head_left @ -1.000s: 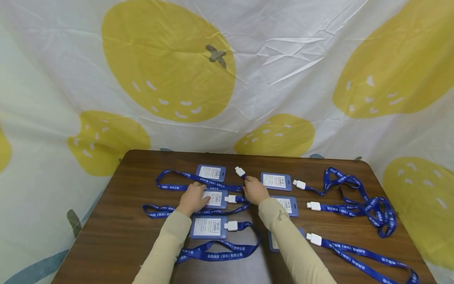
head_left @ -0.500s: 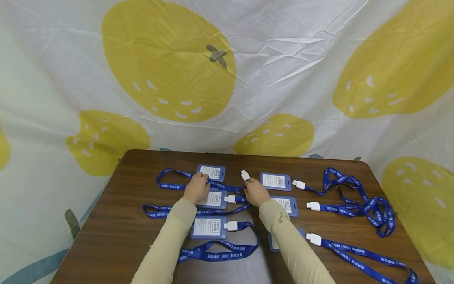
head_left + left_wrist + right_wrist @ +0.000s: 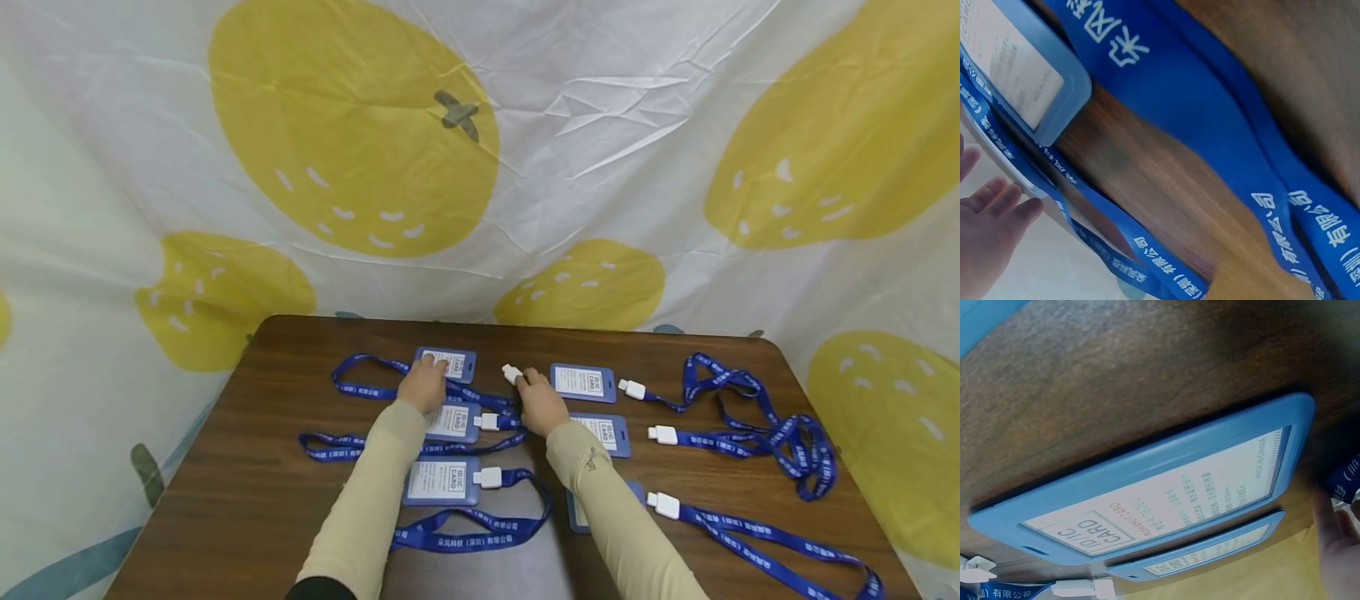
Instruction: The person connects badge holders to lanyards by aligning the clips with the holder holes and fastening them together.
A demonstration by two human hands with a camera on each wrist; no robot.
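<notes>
My left hand reaches over the back-left badge holder, its fingertips at the near left part of that holder. In the left wrist view the left hand has its fingers extended beside the holder's edge, behind a blue lanyard strap. My right hand pinches a blue lanyard just behind its white clip. The clip points back and left, in the gap between the back-left holder and the back-right badge holder. In the right wrist view, thumb and finger meet at the printed strap.
Nearer on the left lie two badge holders with clips at their ends, one of them the front-left holder. Several lanyards, such as the front-right lanyard, spread across the wooden table. A fruit-print cloth hangs behind.
My left hand has moved back and right, from the middle-left holder to the back-left one. The right hand has shifted slightly; the clip it holds swung right, then left again.
</notes>
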